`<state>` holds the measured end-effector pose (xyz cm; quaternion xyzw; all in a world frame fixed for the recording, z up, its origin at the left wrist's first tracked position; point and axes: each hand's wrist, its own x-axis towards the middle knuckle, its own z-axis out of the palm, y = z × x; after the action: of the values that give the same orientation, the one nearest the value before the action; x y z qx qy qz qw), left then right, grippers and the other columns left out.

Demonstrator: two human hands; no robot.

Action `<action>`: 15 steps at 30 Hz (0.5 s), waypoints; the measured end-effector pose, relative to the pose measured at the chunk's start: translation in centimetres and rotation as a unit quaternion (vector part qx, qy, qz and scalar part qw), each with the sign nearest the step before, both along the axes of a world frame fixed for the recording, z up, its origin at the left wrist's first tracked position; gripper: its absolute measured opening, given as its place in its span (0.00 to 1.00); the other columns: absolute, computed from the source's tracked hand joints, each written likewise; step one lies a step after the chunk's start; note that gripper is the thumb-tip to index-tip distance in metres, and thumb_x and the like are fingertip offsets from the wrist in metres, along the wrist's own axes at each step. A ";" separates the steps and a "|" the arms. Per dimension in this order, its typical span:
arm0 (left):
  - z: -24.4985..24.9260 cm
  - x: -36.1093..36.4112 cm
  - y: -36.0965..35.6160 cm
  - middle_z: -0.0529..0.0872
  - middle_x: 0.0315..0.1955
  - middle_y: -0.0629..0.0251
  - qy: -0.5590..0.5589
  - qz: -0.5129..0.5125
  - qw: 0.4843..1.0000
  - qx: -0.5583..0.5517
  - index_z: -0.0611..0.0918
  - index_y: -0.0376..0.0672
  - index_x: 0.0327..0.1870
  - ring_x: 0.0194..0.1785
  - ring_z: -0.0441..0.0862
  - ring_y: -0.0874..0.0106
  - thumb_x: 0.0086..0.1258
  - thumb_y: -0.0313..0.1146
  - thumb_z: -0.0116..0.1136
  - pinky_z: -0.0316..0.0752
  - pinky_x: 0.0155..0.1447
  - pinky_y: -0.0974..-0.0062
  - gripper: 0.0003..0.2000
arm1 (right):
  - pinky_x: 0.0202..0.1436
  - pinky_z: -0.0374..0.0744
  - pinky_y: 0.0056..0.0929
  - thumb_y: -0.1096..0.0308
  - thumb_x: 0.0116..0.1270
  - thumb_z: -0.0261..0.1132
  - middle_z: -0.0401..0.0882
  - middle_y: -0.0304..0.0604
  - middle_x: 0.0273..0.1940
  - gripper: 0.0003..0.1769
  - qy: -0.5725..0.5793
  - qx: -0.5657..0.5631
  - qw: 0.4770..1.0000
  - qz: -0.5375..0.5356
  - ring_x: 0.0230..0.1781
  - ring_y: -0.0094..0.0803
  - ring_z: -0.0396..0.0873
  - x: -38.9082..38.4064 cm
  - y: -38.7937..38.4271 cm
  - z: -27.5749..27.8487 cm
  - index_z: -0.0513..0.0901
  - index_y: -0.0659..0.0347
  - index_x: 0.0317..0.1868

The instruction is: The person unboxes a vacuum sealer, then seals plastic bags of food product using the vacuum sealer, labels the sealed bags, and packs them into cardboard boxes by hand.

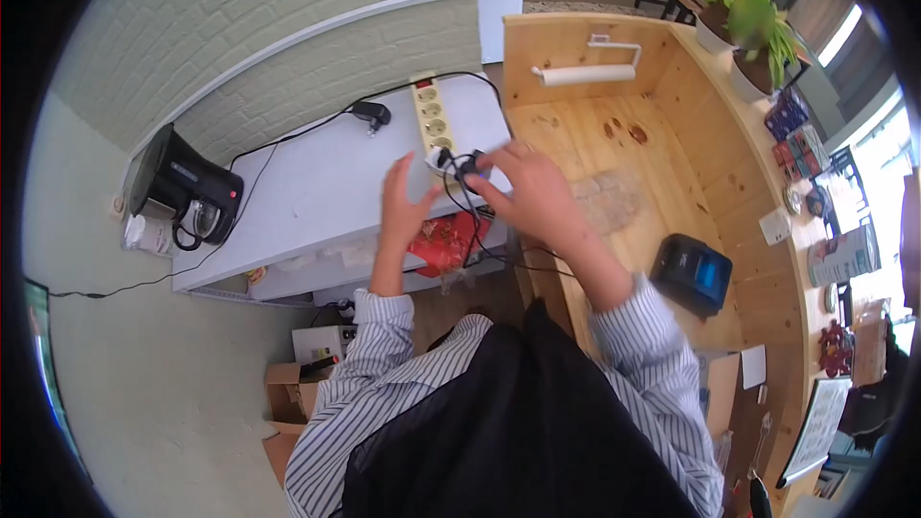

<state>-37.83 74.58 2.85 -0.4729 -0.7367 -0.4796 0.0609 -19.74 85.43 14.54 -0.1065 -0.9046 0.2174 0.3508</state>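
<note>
1. At the far left of the white tabletop [307, 192]: a black coffee maker [187, 194] with a glass jug, standing at the tabletop's left end by the brick wall.
2. Spare plug [372, 113]: black, lying loose on the tabletop near the wall, with a black cable running off it.
3. Left hand [403, 201]: raised over the front of the tabletop, palm forward. Its grip is spread and holds nothing. It is just left of the power strip's near end.
4. Power strip [432, 120]: cream, with several sockets, lying on the tabletop with one end toward the wall and the other toward the person.
5. Red packet [446, 240]: on the shelf below the tabletop's front edge, between the two forearms.
6. Corded plug [467, 168]: black, at the near end of the power strip, its thin cable hanging down over the tabletop's edge.
7. Right hand [532, 192]: its grip is pressed together, with the fingertips pinching the corded plug. The view is slightly blurred here.
8. Paper roll [585, 74]: white, on a holder at the back of the wooden counter [595, 134].
9. Black device [693, 271]: boxy, sitting on the counter right of the right forearm.
10. Potted plants [748, 14]: green, on the ledge at the far right.
</note>
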 end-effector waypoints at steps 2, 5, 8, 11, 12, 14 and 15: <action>-1.5 -0.3 1.6 0.69 0.52 0.52 -0.022 -0.023 0.999 0.014 0.67 0.39 0.54 0.59 0.62 0.55 0.49 0.38 0.64 0.56 0.62 0.64 0.31 | 0.36 0.72 0.36 0.55 0.53 0.60 0.75 0.46 0.30 0.16 -0.113 0.074 0.990 -0.040 0.33 0.42 0.74 -5.3 1.6 0.0 0.78 0.61 0.30; -2.8 -0.1 2.8 0.68 0.53 0.52 -0.088 -0.061 0.994 0.021 0.65 0.39 0.56 0.60 0.61 0.54 0.47 0.40 0.66 0.56 0.62 0.64 0.34 | 0.40 0.73 0.37 0.52 0.53 0.58 0.76 0.47 0.32 0.19 -0.312 0.155 0.934 -0.081 0.35 0.42 0.75 -10.3 2.6 -1.6 0.79 0.62 0.29; -2.5 -0.3 2.5 0.68 0.53 0.53 -0.109 -0.052 0.992 0.021 0.65 0.40 0.56 0.61 0.60 0.54 0.45 0.42 0.67 0.55 0.62 0.63 0.35 | 0.40 0.73 0.37 0.53 0.53 0.56 0.76 0.48 0.31 0.18 -0.368 0.148 0.915 -0.077 0.35 0.42 0.75 -12.7 2.6 -1.4 0.80 0.61 0.28; -2.1 -0.3 2.1 0.68 0.54 0.54 -0.084 -0.073 0.994 0.009 0.65 0.40 0.56 0.61 0.60 0.53 0.44 0.45 0.67 0.55 0.62 0.61 0.37 | 0.35 0.71 0.36 0.61 0.53 0.59 0.75 0.50 0.29 0.12 -0.183 0.061 0.980 -0.044 0.32 0.42 0.74 -12.1 2.6 1.0 0.78 0.62 0.25; -1.9 -0.2 1.9 0.68 0.54 0.54 -0.057 -0.073 0.996 0.008 0.65 0.40 0.56 0.61 0.60 0.53 0.44 0.49 0.66 0.54 0.62 0.60 0.38 | 0.33 0.71 0.36 0.63 0.53 0.60 0.74 0.50 0.28 0.11 -0.107 0.030 0.994 -0.010 0.29 0.43 0.74 -11.3 2.8 2.3 0.77 0.63 0.24; -1.8 -0.5 2.0 0.68 0.54 0.53 -0.027 -0.085 0.996 0.003 0.65 0.39 0.56 0.61 0.60 0.53 0.45 0.53 0.64 0.54 0.62 0.59 0.39 | 0.31 0.69 0.30 0.63 0.54 0.61 0.72 0.46 0.22 0.17 -0.037 -0.068 0.996 0.049 0.24 0.36 0.72 -8.2 2.1 4.7 0.69 0.67 0.17; -2.0 -0.4 1.8 0.68 0.53 0.52 -0.007 -0.066 0.995 0.070 0.65 0.38 0.55 0.60 0.61 0.52 0.46 0.56 0.61 0.55 0.62 0.58 0.39 | 0.27 0.69 0.26 0.64 0.57 0.60 0.70 0.42 0.21 0.16 -0.029 -0.219 0.967 0.126 0.21 0.31 0.70 -6.0 1.9 5.3 0.67 0.65 0.18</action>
<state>-38.22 76.42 0.86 -0.5118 -0.6686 -0.5365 0.0572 -25.74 87.32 19.85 -0.0723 -0.8507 0.4495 0.2626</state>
